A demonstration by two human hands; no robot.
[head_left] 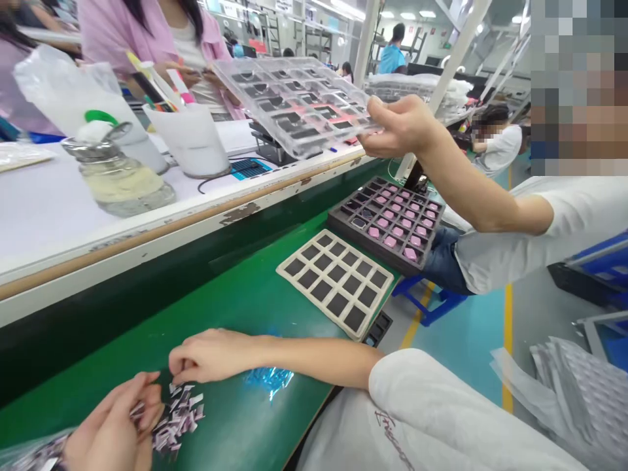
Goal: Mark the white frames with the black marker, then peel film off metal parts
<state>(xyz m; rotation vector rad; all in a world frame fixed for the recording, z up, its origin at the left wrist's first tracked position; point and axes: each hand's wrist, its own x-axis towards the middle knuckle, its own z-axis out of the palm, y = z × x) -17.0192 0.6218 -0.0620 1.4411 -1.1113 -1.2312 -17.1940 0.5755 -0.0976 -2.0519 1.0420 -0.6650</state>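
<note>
A loose pile of small purple-and-white strips (180, 418) lies on the green table top at the lower left. My left hand (115, 418) is closed beside the pile, with a few of these strips showing between its curled fingers. At the pile's upper edge my right hand (216, 356) is closed in a pinch, fingertips pointing down. What it holds, if anything, is hidden. Under my right forearm lies a heap of shiny blue film pieces (269, 379). More strips in a clear bag (36, 454) show at the lower left corner.
A co-worker's hand (400, 127) holds up a clear plastic tray (304, 98) over the table. Below stand a dark tray with pink pieces (387, 222) and a cream grid tray (338, 278). A glass jar (122, 183) and a white pen cup (189, 140) stand on the shelf.
</note>
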